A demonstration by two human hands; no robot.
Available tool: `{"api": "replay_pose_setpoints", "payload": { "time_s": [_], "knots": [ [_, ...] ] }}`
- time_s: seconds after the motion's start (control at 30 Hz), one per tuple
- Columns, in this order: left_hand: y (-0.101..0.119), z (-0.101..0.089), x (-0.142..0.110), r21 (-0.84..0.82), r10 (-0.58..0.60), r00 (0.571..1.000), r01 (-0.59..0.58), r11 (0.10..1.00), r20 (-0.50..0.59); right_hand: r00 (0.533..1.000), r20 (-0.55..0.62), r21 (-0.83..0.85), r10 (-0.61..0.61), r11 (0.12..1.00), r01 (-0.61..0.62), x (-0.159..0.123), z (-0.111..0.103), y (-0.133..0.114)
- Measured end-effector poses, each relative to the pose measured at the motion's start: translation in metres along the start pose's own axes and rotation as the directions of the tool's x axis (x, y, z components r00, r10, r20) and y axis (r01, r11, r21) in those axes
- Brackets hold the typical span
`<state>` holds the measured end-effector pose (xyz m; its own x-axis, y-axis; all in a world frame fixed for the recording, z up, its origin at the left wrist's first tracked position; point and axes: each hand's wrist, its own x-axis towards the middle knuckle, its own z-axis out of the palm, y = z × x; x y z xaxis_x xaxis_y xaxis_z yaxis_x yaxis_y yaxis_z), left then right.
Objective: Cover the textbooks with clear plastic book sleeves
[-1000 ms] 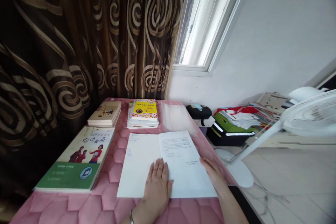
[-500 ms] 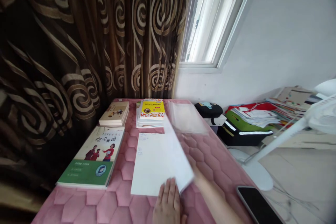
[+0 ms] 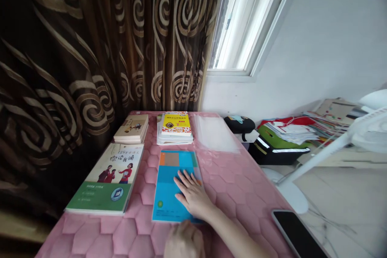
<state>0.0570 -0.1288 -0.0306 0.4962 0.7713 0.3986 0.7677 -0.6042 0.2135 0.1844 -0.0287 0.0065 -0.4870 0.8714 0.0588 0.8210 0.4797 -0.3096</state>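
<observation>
A blue book (image 3: pixel 169 193) with orange, beige and teal blocks on its cover lies closed on the pink quilted tabletop (image 3: pixel 142 236). Spread across the right part of that cover is my right hand (image 3: pixel 192 193), palm down with fingers apart, holding nothing. At the bottom of the view my left hand (image 3: pixel 184 240) is curled and blurred, close to the book's lower edge. Its fingertips do not show, so I cannot tell if it grips anything. To the left rests a thick green and white book (image 3: pixel 105 181) with cartoon figures.
Small tan books (image 3: pixel 132 129) are stacked at the back left. A yellow-covered book (image 3: pixel 176 123) tops another pile. Clear plastic sheets (image 3: pixel 216 133) lie at the back right. Near the right edge is a phone (image 3: pixel 298 231); beyond stands a white fan (image 3: pixel 320 157).
The white page under my hands has gone from view, and the book's blue cover now faces up. My right hand has come onto the cover; my left has drawn back and curled.
</observation>
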Motion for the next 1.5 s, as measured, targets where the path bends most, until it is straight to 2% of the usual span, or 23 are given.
{"api": "replay_pose_setpoints", "payload": {
  "time_s": [0.03,0.1,0.17,0.27,0.37,0.43,0.5,0.63,0.7,0.77,0.87,0.93,1.0,1.1,1.2,1.27,1.33,1.5],
  "knots": [
    [-0.012,-0.015,0.013,0.004,-0.051,0.999,0.051,0.999,0.015,1.000,0.006,-0.002,0.003,1.000,-0.003,0.000,0.000,-0.001],
    [-0.038,-0.038,0.040,0.077,-0.195,0.980,0.197,0.977,-0.032,1.000,-0.016,-0.012,0.011,1.000,-0.011,0.000,0.002,-0.004],
    [-0.064,-0.045,0.060,0.163,-0.252,0.966,0.257,0.952,-0.048,0.998,-0.060,-0.028,0.035,0.999,-0.037,0.001,0.003,-0.006],
    [-0.094,-0.029,0.069,0.245,-0.309,0.950,0.309,0.919,-0.041,0.988,-0.086,-0.046,0.130,0.990,-0.134,0.003,0.004,-0.003],
    [-0.107,-0.006,0.060,0.270,-0.291,0.952,0.305,0.913,-0.091,0.961,-0.092,-0.050,0.259,0.963,-0.264,0.005,0.000,0.010],
    [-0.109,0.003,0.053,0.280,-0.270,0.955,0.295,0.913,-0.125,0.936,-0.109,-0.067,0.335,0.937,-0.343,0.007,-0.002,0.016],
    [-0.109,0.007,0.050,0.285,-0.257,0.955,0.290,0.914,-0.147,0.933,-0.119,-0.088,0.341,0.932,-0.352,0.010,-0.002,0.017],
    [-0.110,0.008,0.050,0.288,-0.239,0.953,0.285,0.914,-0.187,0.990,-0.083,-0.063,0.113,0.991,-0.118,0.024,0.004,0.015],
    [-0.111,0.009,0.050,0.297,-0.227,0.955,0.276,0.914,-0.189,0.996,-0.065,-0.053,0.065,0.996,-0.068,0.034,0.002,0.023],
    [-0.111,0.009,0.050,0.309,-0.223,0.957,0.273,0.911,-0.187,0.988,-0.056,-0.057,0.145,0.987,-0.149,0.044,-0.004,0.039],
    [-0.109,0.007,0.050,0.320,-0.229,0.956,0.278,0.906,-0.183,0.946,-0.054,-0.086,0.320,0.942,-0.323,0.057,-0.019,0.068],
    [-0.108,0.007,0.050,0.320,-0.238,0.954,0.286,0.903,-0.182,0.928,-0.072,-0.123,0.366,0.920,-0.373,0.060,-0.026,0.076],
    [-0.108,0.007,0.049,0.314,-0.240,0.954,0.287,0.905,-0.181,0.920,-0.111,-0.167,0.376,0.906,-0.390,0.060,-0.027,0.069],
    [-0.111,0.010,0.048,0.304,-0.230,0.957,0.276,0.912,-0.178,0.933,-0.134,-0.162,0.335,0.921,-0.354,0.052,-0.013,0.036],
    [-0.114,0.013,0.047,0.313,-0.219,0.961,0.264,0.912,-0.169,0.978,-0.120,-0.055,0.173,0.982,-0.180,0.034,0.011,-0.001],
    [-0.114,0.012,0.047,0.323,-0.217,0.963,0.259,0.910,-0.160,0.986,-0.151,-0.029,0.071,0.997,-0.076,0.018,0.022,-0.013],
    [-0.113,0.010,0.048,0.330,-0.225,0.962,0.265,0.906,-0.155,0.984,-0.165,-0.029,0.069,0.997,-0.075,0.002,0.026,-0.010],
    [-0.107,0.005,0.051,0.316,-0.249,0.956,0.287,0.904,-0.156,0.967,-0.160,-0.051,0.198,0.977,-0.209,-0.021,0.019,0.014]
  ]
}}
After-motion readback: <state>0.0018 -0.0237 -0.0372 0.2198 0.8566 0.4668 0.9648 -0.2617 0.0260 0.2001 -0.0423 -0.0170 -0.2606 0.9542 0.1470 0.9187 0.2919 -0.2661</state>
